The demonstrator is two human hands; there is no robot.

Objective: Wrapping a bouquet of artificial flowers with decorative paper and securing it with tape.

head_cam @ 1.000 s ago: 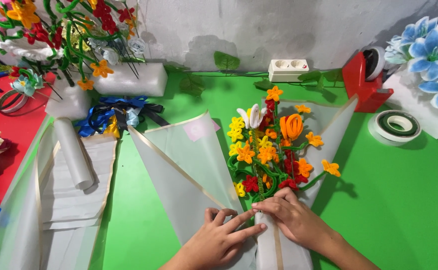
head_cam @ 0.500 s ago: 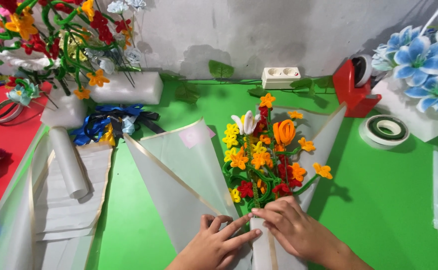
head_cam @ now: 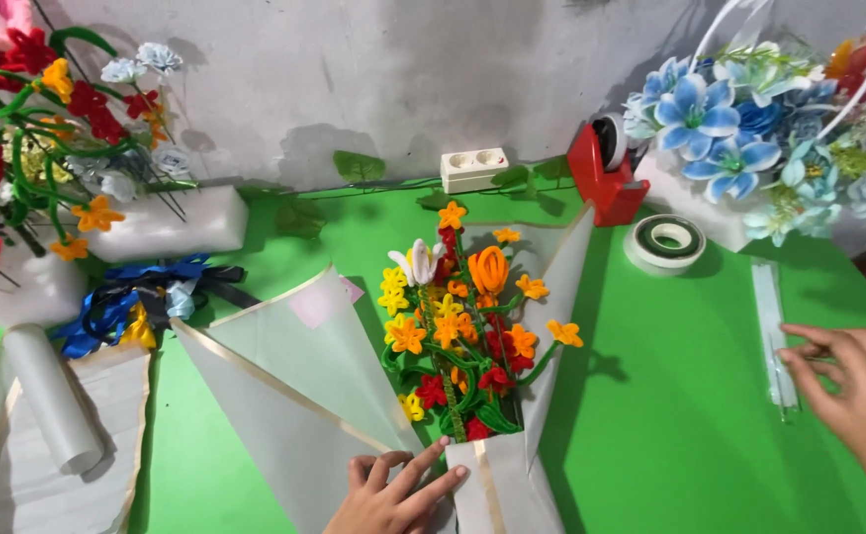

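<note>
A small bouquet of orange, yellow, red and white handmade flowers lies on translucent wrapping paper with a gold edge, on the green table. My left hand presses flat on the paper at the bouquet's base, fingers spread. Far over at the right edge, my right hand reaches with open fingers to a clear narrow packet of sticks and touches its lower end.
A roll of tape and a red tape dispenser stand behind the bouquet. Blue flower arrangement at back right, a white socket strip by the wall. At left: foam blocks holding flowers, blue ribbons, rolled paper.
My right hand left the bouquet's base and moved far right to the clear packet. My left hand stays on the wrapping paper. The view shifted rightward.
</note>
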